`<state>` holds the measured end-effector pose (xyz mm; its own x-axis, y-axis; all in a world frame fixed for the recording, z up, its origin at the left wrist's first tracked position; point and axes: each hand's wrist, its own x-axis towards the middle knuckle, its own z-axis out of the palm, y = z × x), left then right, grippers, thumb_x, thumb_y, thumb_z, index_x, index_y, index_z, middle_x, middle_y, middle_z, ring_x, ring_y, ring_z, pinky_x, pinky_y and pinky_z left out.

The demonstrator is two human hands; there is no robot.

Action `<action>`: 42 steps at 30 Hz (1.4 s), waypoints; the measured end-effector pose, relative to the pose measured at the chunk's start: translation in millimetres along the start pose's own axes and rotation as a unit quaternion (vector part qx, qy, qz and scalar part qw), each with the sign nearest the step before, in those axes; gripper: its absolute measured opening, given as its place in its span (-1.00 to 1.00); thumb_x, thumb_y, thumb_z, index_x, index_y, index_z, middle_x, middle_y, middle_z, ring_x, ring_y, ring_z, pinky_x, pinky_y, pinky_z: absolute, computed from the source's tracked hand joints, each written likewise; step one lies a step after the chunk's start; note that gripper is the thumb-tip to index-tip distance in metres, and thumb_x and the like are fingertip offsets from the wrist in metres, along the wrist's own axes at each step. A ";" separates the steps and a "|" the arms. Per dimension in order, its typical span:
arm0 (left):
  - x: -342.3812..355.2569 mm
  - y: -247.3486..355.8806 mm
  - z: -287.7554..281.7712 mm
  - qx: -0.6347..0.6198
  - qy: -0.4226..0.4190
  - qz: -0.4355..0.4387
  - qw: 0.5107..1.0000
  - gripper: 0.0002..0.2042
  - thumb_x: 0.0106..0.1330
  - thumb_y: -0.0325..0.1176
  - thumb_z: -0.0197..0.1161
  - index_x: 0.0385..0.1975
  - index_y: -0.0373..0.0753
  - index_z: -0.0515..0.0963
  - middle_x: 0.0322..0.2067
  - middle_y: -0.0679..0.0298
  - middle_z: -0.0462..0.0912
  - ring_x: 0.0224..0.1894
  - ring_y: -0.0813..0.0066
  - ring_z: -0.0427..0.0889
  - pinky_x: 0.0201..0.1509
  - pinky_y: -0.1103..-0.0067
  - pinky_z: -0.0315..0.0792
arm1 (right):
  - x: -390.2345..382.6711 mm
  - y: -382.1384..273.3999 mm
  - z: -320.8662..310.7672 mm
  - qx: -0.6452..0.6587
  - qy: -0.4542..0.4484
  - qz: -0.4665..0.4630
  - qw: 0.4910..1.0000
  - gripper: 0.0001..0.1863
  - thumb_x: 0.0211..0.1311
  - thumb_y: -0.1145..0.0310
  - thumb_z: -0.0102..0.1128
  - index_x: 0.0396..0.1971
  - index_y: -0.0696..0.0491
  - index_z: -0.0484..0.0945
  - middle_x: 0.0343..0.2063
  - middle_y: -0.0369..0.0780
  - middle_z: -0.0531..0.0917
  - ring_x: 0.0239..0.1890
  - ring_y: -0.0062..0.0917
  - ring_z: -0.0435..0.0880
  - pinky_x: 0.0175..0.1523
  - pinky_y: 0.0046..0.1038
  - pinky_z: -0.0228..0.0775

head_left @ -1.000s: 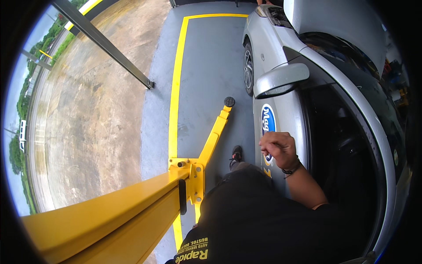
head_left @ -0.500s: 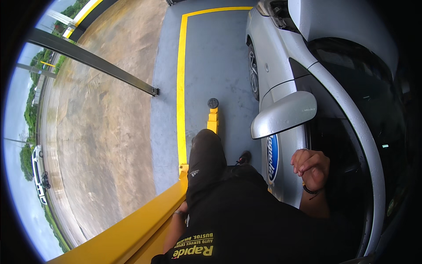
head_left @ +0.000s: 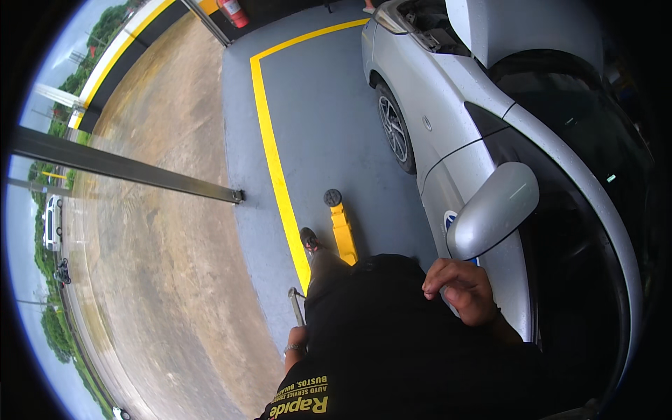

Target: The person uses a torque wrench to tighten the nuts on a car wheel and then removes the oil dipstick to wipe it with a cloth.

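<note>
Low beside my left thigh, my left hand (head_left: 297,339) is closed round the handle of a metal wrench (head_left: 295,305), whose head points forward. My right hand (head_left: 463,288) is raised in front of my body, fingers loosely curled, with nothing visible in it. It is nearest to the side mirror (head_left: 493,210) of a silver car (head_left: 455,105) on my right; whether they touch I cannot tell. A yellow lift arm (head_left: 343,234) with a round black pad (head_left: 332,197) lies low over the floor ahead of me.
The car's front wheel (head_left: 395,129) stands ahead right, under a raised hood (head_left: 532,31). A yellow floor line (head_left: 269,150) runs on my left. Beyond it stands a metal post (head_left: 133,166). A red fire extinguisher (head_left: 233,12) is at the far end, near a person's foot (head_left: 369,7).
I have stepped forward, and the large yellow beam on my left has left the view. The wrench in my left hand now shows. My right hand has shifted left in the view.
</note>
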<state>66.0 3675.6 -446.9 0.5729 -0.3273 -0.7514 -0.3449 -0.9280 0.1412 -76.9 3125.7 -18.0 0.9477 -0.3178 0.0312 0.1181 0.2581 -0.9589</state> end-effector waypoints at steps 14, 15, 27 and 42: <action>228.8 216.4 -506.7 -0.724 0.053 0.075 0.684 -0.89 0.39 -0.37 0.08 -0.39 -0.21 0.38 -0.60 0.30 0.43 -0.60 0.48 0.45 -0.52 0.52 0.40 | 373.7 212.0 110.8 -0.304 -0.033 0.250 0.918 -0.27 0.18 -0.23 0.25 -0.02 0.21 0.51 -0.21 -0.05 0.63 -0.05 -0.42 0.65 0.08 -0.45 0.46; 232.8 245.0 -514.9 -0.723 0.048 0.181 0.665 -0.85 0.45 -0.31 0.08 -0.36 -0.20 0.39 -0.55 0.29 0.48 -0.55 0.47 0.48 -0.43 0.50 0.42 | 391.5 210.3 108.4 -0.303 -0.031 0.262 0.916 -0.23 0.14 -0.28 0.25 -0.03 0.21 0.51 -0.22 -0.04 0.64 -0.06 -0.42 0.67 0.06 -0.45 0.48; 451.7 479.7 -640.2 -0.737 -0.240 0.232 0.588 -0.20 0.28 0.48 -0.11 0.15 -0.18 0.45 0.04 0.05 0.56 0.16 0.05 0.50 0.17 0.16 0.41 | 362.8 246.9 -135.4 -0.377 0.145 0.360 0.841 -0.65 0.17 0.11 0.23 -0.23 0.11 0.59 -0.36 -0.04 0.70 -0.22 -0.11 0.69 -0.08 -0.16 0.51; 794.4 632.2 -313.5 -0.032 -0.300 0.161 0.940 -0.60 0.25 -0.07 0.28 -0.20 -0.35 0.65 -0.21 0.02 0.71 -0.14 0.16 0.71 -0.01 0.33 0.57 | 329.3 445.3 -322.1 -0.348 0.132 0.663 0.650 -0.66 0.13 0.08 0.23 -0.22 0.01 0.58 -0.36 -0.02 0.71 -0.25 -0.07 0.71 -0.08 -0.11 0.57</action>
<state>536.2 2773.1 -752.5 -0.0818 -0.4511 -0.8887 -0.3718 -0.8135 0.4472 192.3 2842.1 -525.6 -0.0151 -0.4066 -0.9135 -0.9998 0.0193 0.0080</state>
